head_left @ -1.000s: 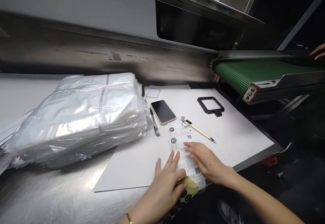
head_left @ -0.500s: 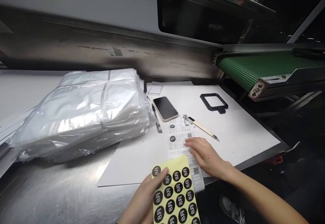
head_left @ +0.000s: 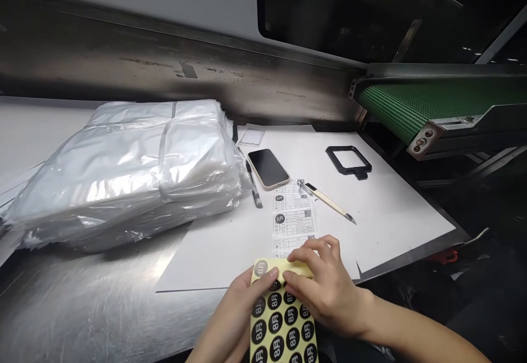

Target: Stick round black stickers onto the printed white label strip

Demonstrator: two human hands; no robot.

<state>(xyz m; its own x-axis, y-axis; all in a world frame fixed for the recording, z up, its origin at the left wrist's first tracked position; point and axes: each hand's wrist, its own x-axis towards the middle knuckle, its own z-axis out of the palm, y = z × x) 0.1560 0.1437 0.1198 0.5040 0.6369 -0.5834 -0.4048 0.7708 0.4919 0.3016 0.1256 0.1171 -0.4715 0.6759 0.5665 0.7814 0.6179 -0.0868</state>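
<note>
Several rows of round black stickers (head_left: 275,322) cover a yellow sheet (head_left: 284,330), which is held at the near edge of the white paper (head_left: 230,242). The left hand (head_left: 234,316) grips the sheet's left side, thumb on top. The right hand (head_left: 329,289), fingers bent, touches its upper right part; I cannot tell whether it pinches a sticker. Just beyond lies a printed label strip (head_left: 294,223), 2 of its labels bearing black circles. A phone (head_left: 269,168) and a black pen (head_left: 254,184) lie near the strip's far end.

Black circles (head_left: 275,322) pattern the yellow sticker sheet (head_left: 282,309).
</note>
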